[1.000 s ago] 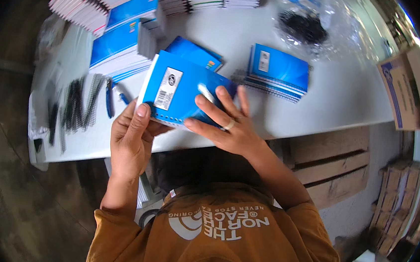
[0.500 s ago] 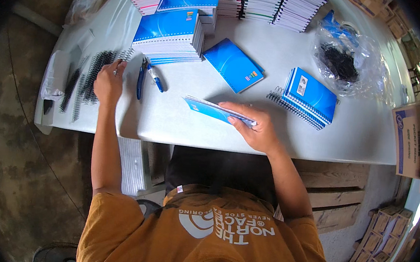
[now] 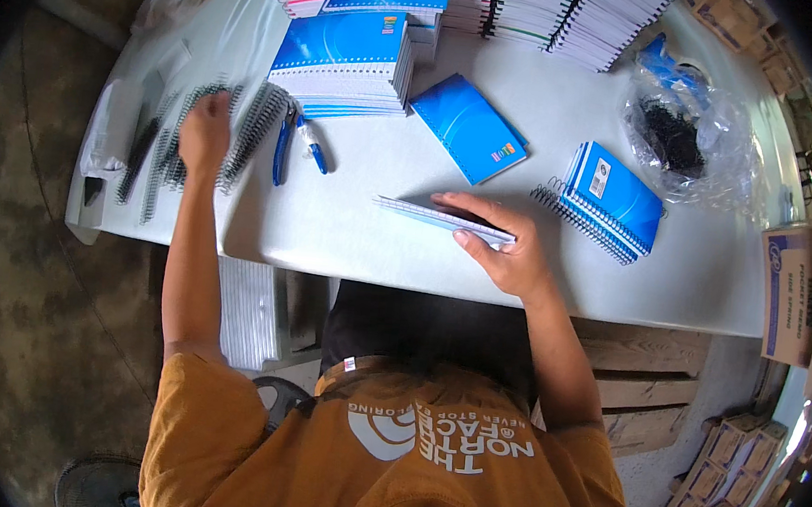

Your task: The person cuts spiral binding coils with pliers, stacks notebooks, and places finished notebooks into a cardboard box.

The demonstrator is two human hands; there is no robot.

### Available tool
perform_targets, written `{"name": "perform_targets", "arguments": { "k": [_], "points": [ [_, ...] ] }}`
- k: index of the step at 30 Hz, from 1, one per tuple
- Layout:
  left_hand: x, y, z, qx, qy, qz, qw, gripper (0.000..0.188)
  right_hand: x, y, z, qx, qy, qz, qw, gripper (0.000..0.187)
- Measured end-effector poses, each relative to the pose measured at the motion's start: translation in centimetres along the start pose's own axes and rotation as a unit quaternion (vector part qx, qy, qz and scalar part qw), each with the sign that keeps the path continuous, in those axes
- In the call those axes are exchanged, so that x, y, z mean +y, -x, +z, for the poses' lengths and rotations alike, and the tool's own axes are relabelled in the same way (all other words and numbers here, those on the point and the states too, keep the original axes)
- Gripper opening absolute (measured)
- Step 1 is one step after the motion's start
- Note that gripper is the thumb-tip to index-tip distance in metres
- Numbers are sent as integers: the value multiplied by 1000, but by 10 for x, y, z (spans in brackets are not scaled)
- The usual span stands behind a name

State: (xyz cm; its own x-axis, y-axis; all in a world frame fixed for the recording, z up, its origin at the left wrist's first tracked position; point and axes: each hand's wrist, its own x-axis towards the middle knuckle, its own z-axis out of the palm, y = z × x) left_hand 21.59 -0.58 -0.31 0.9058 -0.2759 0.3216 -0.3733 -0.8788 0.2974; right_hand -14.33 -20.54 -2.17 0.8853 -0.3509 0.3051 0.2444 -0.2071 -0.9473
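My right hand grips an unbound small notebook above the table's near edge, thumb below and fingers on top; it shows nearly edge-on. Far to the left, my left hand reaches into loose dark spiral binding coils, its fingers drawn together. Whether a coil is between its fingertips is hidden. Beside the coils lie blue-handled pliers and a blue-and-white pen-like tool. A blue-covered notebook with punched holes lies mid-table. Spiral-bound blue notebooks are piled at the right.
Tall stacks of punched blue notebooks stand at the back left. Behind them is a row of thick bound books. A clear plastic bag with dark coils sits back right. A white wrapped bundle lies at the left edge.
My left hand has shifted slightly away from me within the coils, which are now spread to both sides of it. The notebook in my right hand has tilted more edge-on. The view has shifted slightly.
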Motion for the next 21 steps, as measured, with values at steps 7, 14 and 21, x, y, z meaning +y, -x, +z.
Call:
{"name": "perform_targets", "arguments": {
  "k": [7,14,21],
  "points": [
    [-6,-20,-32,-109,379,-85,915,35,6,-1,-1,-13,-1,-1,1000,29],
    [96,137,-60,-483,298,189,801,68,2,0,-1,13,-18,7,1000,31],
    [106,140,-67,-425,283,185,840,45,5,4,0,19,-5,37,999,32]
  ]
}}
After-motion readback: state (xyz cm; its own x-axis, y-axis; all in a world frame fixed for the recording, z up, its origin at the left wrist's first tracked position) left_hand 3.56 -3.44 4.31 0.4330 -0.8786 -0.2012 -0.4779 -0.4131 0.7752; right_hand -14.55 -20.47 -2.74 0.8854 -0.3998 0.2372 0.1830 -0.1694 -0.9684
